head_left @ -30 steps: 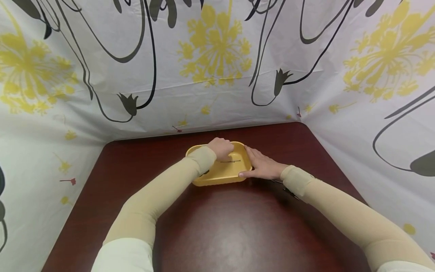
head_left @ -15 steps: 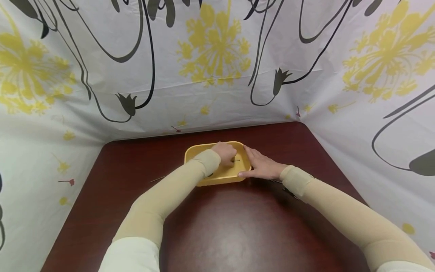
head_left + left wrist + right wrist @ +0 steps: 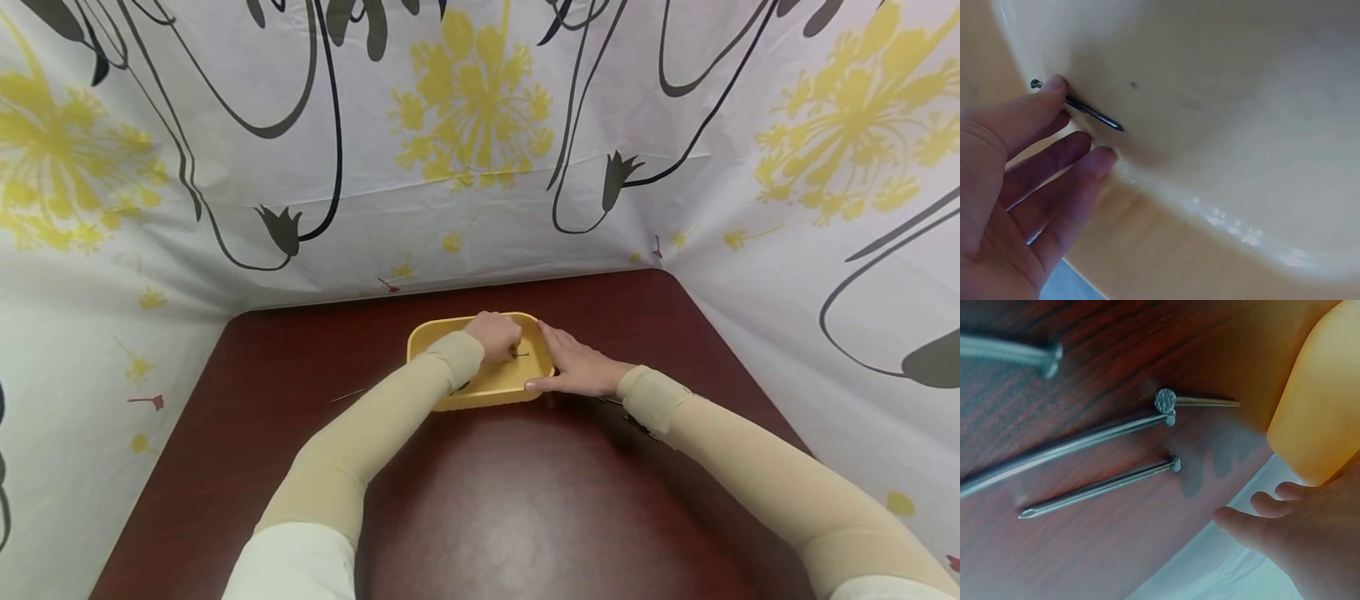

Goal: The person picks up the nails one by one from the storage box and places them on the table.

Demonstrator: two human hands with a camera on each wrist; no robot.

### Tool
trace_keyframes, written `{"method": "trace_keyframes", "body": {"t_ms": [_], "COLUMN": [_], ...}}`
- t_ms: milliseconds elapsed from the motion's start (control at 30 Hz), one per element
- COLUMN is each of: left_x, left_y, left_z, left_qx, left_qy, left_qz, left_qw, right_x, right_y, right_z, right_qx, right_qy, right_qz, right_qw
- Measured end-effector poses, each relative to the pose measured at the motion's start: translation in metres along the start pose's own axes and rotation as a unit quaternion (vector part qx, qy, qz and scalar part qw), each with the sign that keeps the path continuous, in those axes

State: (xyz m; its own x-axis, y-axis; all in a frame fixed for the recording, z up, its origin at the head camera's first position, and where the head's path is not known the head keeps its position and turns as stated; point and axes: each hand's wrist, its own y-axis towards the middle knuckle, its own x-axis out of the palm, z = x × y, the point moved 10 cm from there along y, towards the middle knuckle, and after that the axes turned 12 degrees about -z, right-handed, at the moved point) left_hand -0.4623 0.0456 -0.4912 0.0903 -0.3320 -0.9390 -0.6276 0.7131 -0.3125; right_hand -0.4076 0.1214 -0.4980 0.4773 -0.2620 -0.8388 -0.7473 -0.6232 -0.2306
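Observation:
My left hand (image 3: 498, 335) reaches into a yellow plastic tray (image 3: 487, 398). In the left wrist view, thumb and forefinger pinch a dark nail (image 3: 1094, 114) just below its head, its point directed away from the hand, over the pale tray floor. The other fingers curve loosely near the tray's wall. My right hand (image 3: 581, 364) lies against the tray's right end, fingers stretched along the outside and thumb at the front corner. The right wrist view shows those fingers beside the yellow wall (image 3: 1322, 400). A dark spot lies under my left wrist, partly hidden.
Several steel nails lie on the dark wooden table under my right wrist, among them a long nail (image 3: 1072, 447) and a shorter nail (image 3: 1100, 487). Left of the tray lies a thin nail (image 3: 347, 395). Patterned white cloth (image 3: 480, 225) surrounds the table (image 3: 480, 492).
My left hand has shifted slightly right inside the tray and now covers most of the nail there. The thin nail left of the tray has come into view. My right hand stays put.

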Motion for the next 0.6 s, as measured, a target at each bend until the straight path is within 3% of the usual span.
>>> {"method": "trace_keyframes", "body": {"t_ms": [367,600], "left_x": [0.0012,0.0034], "left_y": [0.002,0.0027], "left_z": [-0.0027,0.0003], "left_qx": [0.005,0.009], "left_qy": [-0.019,0.003], "left_qz": [0.029,0.027], "left_qw": [0.9994,0.9996], "right_x": [0.0017,0.0035], "right_y": [0.0018,0.0015], "right_z": [0.0019,0.0038], "right_qx": [-0.003,0.002], "right_qy": [0.004,0.003], "right_qz": [0.001,-0.006], "right_qw": [1.0,1.0]}}
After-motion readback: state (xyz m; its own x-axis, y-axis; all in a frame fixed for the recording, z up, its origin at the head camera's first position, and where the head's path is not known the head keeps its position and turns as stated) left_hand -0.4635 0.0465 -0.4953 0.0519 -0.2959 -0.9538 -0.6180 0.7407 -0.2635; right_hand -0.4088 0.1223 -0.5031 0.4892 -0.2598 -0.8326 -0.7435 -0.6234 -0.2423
